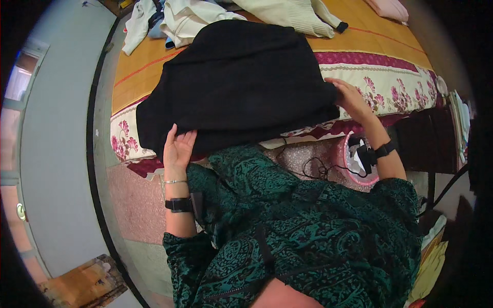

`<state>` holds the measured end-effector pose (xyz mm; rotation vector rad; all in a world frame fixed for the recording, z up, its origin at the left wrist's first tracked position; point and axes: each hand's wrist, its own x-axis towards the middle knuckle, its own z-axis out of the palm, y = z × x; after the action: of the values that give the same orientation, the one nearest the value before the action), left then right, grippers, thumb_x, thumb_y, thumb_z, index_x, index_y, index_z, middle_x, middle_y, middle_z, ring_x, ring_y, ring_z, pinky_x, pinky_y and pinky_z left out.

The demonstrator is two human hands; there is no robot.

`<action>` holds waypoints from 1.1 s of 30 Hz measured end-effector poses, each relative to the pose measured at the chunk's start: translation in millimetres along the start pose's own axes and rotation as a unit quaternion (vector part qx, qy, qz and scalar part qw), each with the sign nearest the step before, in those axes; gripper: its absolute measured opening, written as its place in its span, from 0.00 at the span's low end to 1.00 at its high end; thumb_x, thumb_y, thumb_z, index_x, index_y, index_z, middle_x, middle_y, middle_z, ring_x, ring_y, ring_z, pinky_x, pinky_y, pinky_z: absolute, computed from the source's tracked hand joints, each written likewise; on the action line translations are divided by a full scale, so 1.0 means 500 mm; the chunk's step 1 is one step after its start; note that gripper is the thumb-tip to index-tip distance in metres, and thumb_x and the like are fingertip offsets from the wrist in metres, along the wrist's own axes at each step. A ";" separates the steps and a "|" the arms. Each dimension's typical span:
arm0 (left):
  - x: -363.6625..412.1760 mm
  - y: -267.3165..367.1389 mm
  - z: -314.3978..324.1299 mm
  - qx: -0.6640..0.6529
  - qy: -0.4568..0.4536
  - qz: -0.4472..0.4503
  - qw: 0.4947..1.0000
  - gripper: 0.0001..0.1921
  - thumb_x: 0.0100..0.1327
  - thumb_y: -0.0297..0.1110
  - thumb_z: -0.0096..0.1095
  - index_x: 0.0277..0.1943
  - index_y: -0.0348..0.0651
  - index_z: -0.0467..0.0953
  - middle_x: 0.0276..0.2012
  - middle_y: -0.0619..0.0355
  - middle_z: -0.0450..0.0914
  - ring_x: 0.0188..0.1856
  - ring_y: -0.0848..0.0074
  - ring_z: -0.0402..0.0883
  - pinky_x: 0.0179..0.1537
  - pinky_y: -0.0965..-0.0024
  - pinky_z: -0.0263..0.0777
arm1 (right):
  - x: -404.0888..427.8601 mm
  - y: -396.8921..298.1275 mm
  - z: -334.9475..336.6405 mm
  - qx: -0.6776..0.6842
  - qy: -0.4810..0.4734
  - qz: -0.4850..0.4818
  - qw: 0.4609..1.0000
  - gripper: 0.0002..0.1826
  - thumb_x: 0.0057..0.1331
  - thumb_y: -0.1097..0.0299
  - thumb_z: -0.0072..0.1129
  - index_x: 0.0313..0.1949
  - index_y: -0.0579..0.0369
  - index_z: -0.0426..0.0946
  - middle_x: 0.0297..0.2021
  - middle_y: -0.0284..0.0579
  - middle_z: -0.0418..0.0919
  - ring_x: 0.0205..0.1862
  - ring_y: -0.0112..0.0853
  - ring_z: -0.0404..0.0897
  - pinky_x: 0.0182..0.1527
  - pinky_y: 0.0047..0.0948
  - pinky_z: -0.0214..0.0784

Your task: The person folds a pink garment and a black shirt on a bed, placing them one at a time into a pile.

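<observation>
A black garment (246,84) lies spread over the near edge of a bed (369,42), part of it reaching over my lap. At its lower left edge is my left hand (181,144), palm turned up, the fingertips at or under the cloth; whether they grip it is hidden. My right hand (350,98) touches the garment's right end with its fingers extended, some of them partly behind the cloth. I wear a dark band on each wrist.
White clothes (192,19) and a cream knit sweater (289,15) lie at the bed's far side, a pink cloth (389,9) at the far right. Below the bed edge stand a pink basket (342,161) and a loose black cable (316,171). A wall (57,146) rises at left.
</observation>
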<state>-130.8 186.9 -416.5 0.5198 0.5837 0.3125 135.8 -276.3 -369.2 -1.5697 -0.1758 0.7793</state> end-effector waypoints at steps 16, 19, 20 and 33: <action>-0.011 -0.004 0.009 -0.003 0.021 0.024 0.999 0.18 0.68 0.30 0.60 0.58 0.37 0.71 0.58 0.49 0.77 0.63 0.60 0.75 0.68 0.52 0.66 | -0.019 -0.037 0.072 -0.108 0.023 -0.130 0.985 0.37 0.61 0.69 0.67 0.68 0.53 0.64 0.57 0.48 0.73 0.58 0.32 0.73 0.63 0.30 0.65; -0.012 -0.006 -0.009 -0.020 0.014 0.010 1.000 0.17 0.67 0.27 0.58 0.58 0.35 0.71 0.58 0.48 0.78 0.62 0.59 0.75 0.68 0.52 0.66 | -0.014 -0.027 0.051 -0.099 0.049 -0.140 0.984 0.36 0.61 0.67 0.68 0.68 0.55 0.64 0.56 0.47 0.74 0.58 0.32 0.73 0.63 0.30 0.64; -0.011 -0.007 -0.013 -0.027 0.022 0.004 0.999 0.16 0.67 0.25 0.58 0.57 0.35 0.71 0.58 0.48 0.78 0.61 0.58 0.76 0.68 0.52 0.66 | -0.007 -0.018 0.050 -0.141 0.074 -0.121 0.980 0.36 0.62 0.65 0.68 0.67 0.56 0.64 0.56 0.48 0.74 0.57 0.32 0.74 0.62 0.31 0.65; 0.003 0.001 -0.004 -0.006 0.038 -0.003 0.999 0.16 0.69 0.30 0.59 0.56 0.36 0.72 0.59 0.47 0.77 0.62 0.59 0.76 0.66 0.53 0.68 | 0.041 0.097 0.088 -0.166 0.060 -0.150 0.973 0.29 0.66 0.59 0.66 0.62 0.55 0.67 0.53 0.47 0.76 0.54 0.31 0.75 0.58 0.30 0.68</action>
<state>-130.8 188.5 -418.2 0.4960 0.6556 0.3309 110.5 -237.8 -419.7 -1.8454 -0.4633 0.4296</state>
